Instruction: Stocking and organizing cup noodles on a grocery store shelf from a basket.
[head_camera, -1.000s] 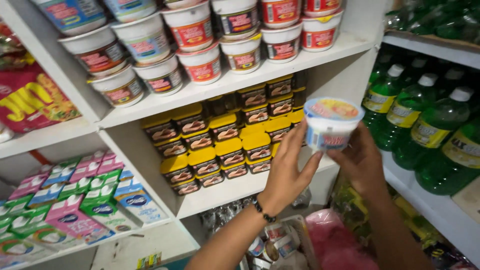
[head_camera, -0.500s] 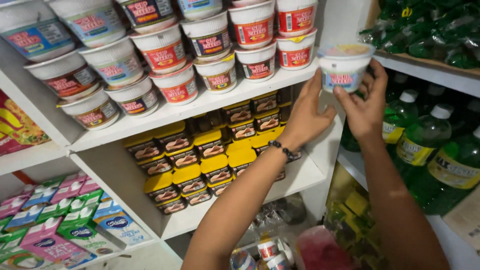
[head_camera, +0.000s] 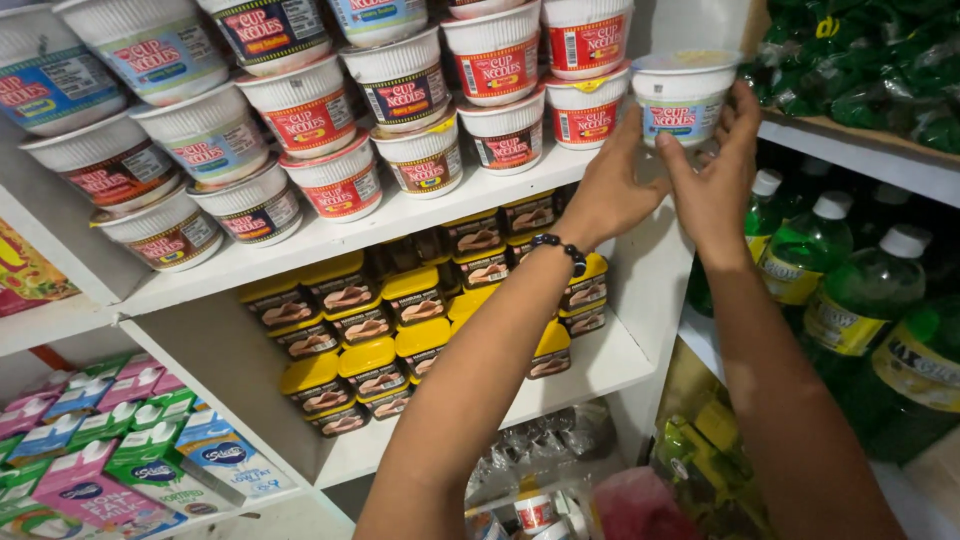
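Both hands hold one white noodle cup (head_camera: 683, 95) with a blue band, raised at the right end of the upper white shelf (head_camera: 330, 238). My left hand (head_camera: 612, 190), with a dark bead bracelet on the wrist, cups its left side. My right hand (head_camera: 722, 170) grips its right side and bottom. The cup sits level with the stacked noodle cups (head_camera: 508, 110) just to its left, red-banded ones nearest.
Yellow-lidded tins (head_camera: 400, 330) fill the shelf below. Small pink, green and blue cartons (head_camera: 120, 450) lie at lower left. Green bottles (head_camera: 840, 290) stand on the right-hand shelves, with green packets (head_camera: 860, 60) above. A white partition (head_camera: 650, 290) divides the units.
Both hands have lifted the cup from the middle-shelf height up to the top shelf's right end, beside the stacked cups.
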